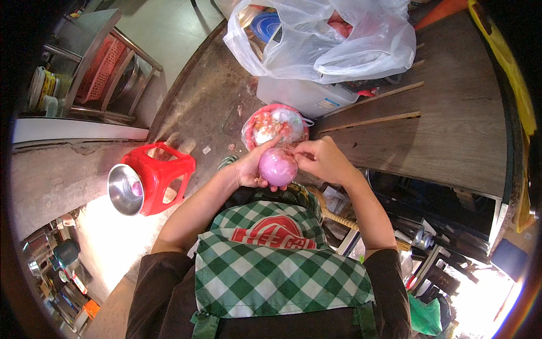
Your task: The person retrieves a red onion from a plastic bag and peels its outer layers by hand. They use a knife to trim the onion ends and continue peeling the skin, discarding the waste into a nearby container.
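Observation:
A large, glossy, pinkish-purple red onion (pixel 277 167) rests in my left hand (pixel 253 166), whose fingers curl beneath it while the thumb points away past its top. At the onion's upper right edge, my right hand (pixel 324 160) has thumb and index finger pinched together against the surface, where a reddish-brown patch of skin shows. Just beyond both hands stands a red basin (pixel 305 134) lined with a clear plastic bag; orange-brown onion skins (pixel 271 123) lie in it. To the left, a steel bowl (pixel 120 190) contains a small purple piece, perhaps another onion.
The bowl sits on a red plastic stool (pixel 159 182). Beyond the basin is a translucent plastic box (pixel 292 93) under a white plastic bag (pixel 360 46). A wooden panel (pixel 457 97) borders the right side. A metal rack (pixel 91 63) stands far left. Scraps (pixel 206 150) litter the floor.

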Motion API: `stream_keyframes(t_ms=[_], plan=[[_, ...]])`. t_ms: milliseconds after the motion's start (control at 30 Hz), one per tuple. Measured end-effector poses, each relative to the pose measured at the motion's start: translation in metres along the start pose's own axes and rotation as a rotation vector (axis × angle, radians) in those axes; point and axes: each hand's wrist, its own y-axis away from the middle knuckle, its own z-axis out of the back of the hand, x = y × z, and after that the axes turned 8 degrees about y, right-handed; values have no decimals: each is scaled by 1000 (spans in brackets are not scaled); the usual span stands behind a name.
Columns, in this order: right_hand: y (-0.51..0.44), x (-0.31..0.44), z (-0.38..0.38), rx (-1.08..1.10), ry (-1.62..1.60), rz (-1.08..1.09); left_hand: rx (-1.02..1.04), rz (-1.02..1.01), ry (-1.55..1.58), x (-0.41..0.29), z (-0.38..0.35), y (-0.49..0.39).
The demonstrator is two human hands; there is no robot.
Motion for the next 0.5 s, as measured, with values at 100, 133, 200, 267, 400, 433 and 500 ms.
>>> stream_keyframes(t_ms=[100, 133, 200, 267, 400, 433, 500], plan=[[1, -1, 1, 46, 68, 25, 6, 21, 17, -1, 4, -3], [0, -8, -1, 14, 56, -14, 13, 38, 24, -3, 4, -3], [-5, -22, -10, -119, -396, -188, 38, 9, 112, -3, 2, 0], [3, -23, -13, -301, -368, -256, 59, -13, 172, -4, 2, 1], [9, 7, -24, -388, 29, 28, 89, -26, 209, -1, 11, -6], [8, 3, -31, -378, 81, 120, 99, -24, 207, -1, 12, -7], [5, -13, -39, -341, -230, 0, 100, 4, 177, -2, 11, -6]])
